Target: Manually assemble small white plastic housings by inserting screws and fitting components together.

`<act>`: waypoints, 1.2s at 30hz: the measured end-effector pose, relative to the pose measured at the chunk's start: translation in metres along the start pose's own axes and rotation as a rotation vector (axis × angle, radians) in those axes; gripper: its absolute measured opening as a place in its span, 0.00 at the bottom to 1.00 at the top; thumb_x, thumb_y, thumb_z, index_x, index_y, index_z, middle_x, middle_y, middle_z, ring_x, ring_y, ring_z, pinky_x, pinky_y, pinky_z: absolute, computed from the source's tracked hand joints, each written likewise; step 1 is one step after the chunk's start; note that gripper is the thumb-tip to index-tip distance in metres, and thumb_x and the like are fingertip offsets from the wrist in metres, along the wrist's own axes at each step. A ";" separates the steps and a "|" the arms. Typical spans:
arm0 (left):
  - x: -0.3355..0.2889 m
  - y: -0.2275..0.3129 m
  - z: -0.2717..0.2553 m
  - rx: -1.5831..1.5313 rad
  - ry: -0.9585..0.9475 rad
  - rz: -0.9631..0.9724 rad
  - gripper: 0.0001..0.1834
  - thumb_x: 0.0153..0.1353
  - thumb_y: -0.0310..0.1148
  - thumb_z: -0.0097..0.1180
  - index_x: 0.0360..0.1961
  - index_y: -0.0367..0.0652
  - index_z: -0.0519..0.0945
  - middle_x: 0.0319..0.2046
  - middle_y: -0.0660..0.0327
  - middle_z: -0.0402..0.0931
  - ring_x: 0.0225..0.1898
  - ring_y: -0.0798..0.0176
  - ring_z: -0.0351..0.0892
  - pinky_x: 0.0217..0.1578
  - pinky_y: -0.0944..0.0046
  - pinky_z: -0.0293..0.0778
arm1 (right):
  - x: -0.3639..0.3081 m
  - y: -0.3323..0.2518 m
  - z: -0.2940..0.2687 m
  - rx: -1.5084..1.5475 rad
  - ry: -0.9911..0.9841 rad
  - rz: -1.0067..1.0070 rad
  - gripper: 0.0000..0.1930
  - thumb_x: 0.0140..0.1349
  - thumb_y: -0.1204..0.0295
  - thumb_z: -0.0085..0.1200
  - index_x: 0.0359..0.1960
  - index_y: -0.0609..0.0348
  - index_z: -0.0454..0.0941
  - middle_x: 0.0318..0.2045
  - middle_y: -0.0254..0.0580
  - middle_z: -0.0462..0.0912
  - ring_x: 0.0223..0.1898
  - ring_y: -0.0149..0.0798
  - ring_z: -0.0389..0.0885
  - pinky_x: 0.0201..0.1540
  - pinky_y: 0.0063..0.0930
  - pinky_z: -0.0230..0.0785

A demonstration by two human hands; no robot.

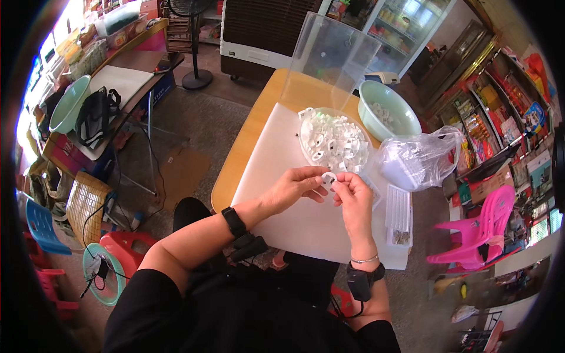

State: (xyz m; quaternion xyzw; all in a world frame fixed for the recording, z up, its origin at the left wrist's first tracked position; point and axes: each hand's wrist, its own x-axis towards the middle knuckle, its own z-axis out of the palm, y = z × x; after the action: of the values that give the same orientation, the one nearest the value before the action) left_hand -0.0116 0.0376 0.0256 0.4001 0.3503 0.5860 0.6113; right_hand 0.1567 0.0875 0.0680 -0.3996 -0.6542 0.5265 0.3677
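Head view: L hand (294, 185) and R hand (353, 197) meet over the near half of the white sheet (276, 150) on the wooden tabletop (265, 97). Thumb + index fingers of both pinch a small white ring (329, 177) btwn them, L side & R side resp.; other L fingers loosely curled. Just beyond: clear round bowl (305, 154) heaped w/ white plastic pcs (336, 138). Pale green basin (406, 116) behind to the R, clear plastic bag (426, 159) nearer, compartmented tray (398, 206) R of R hand.
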 end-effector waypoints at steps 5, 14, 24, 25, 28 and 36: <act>-0.008 0.001 0.004 -0.075 -0.049 -0.026 0.19 0.71 0.32 0.46 0.59 0.31 0.70 0.46 0.56 0.76 0.43 0.62 0.78 0.49 0.61 0.76 | -0.021 -0.001 0.005 0.109 0.016 -0.025 0.07 0.64 0.75 0.54 0.42 0.62 0.77 0.28 0.31 0.80 0.24 0.21 0.73 0.27 0.16 0.67; -0.019 0.003 0.005 -0.192 -0.107 -0.187 0.14 0.71 0.31 0.45 0.50 0.33 0.76 0.42 0.59 0.76 0.37 0.66 0.76 0.43 0.64 0.75 | -0.039 -0.002 -0.003 0.061 0.019 0.005 0.06 0.64 0.75 0.54 0.42 0.61 0.78 0.27 0.31 0.78 0.23 0.20 0.70 0.26 0.16 0.65; -0.018 -0.011 0.015 -0.215 -0.143 -0.110 0.18 0.70 0.32 0.47 0.58 0.36 0.72 0.45 0.59 0.76 0.45 0.65 0.77 0.47 0.64 0.74 | -0.043 0.018 0.012 0.265 0.193 0.021 0.03 0.64 0.75 0.53 0.37 0.61 0.76 0.28 0.34 0.80 0.24 0.23 0.75 0.27 0.15 0.68; -0.018 -0.012 0.013 -0.220 -0.155 -0.117 0.18 0.70 0.32 0.47 0.58 0.36 0.72 0.45 0.59 0.76 0.45 0.65 0.77 0.47 0.64 0.74 | -0.044 0.019 0.013 0.272 0.198 0.036 0.03 0.64 0.75 0.53 0.36 0.61 0.75 0.28 0.35 0.81 0.24 0.23 0.75 0.26 0.15 0.68; -0.022 -0.011 0.006 -0.305 -0.157 -0.120 0.18 0.69 0.31 0.50 0.58 0.35 0.71 0.46 0.59 0.77 0.44 0.64 0.77 0.49 0.63 0.75 | -0.044 0.023 0.023 0.347 0.208 0.053 0.04 0.65 0.75 0.53 0.37 0.63 0.75 0.27 0.35 0.81 0.24 0.22 0.77 0.26 0.15 0.68; -0.020 -0.012 0.003 -0.368 -0.147 -0.168 0.17 0.70 0.32 0.49 0.56 0.33 0.71 0.43 0.57 0.76 0.40 0.64 0.78 0.45 0.66 0.75 | -0.045 0.017 0.007 0.297 0.191 0.089 0.07 0.67 0.69 0.53 0.37 0.60 0.76 0.26 0.33 0.78 0.24 0.23 0.73 0.28 0.17 0.66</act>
State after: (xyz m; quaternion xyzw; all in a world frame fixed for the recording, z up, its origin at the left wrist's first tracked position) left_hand -0.0055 0.0174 0.0152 0.2928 0.2240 0.5564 0.7446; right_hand 0.1715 0.0457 0.0469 -0.4178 -0.5131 0.5925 0.4595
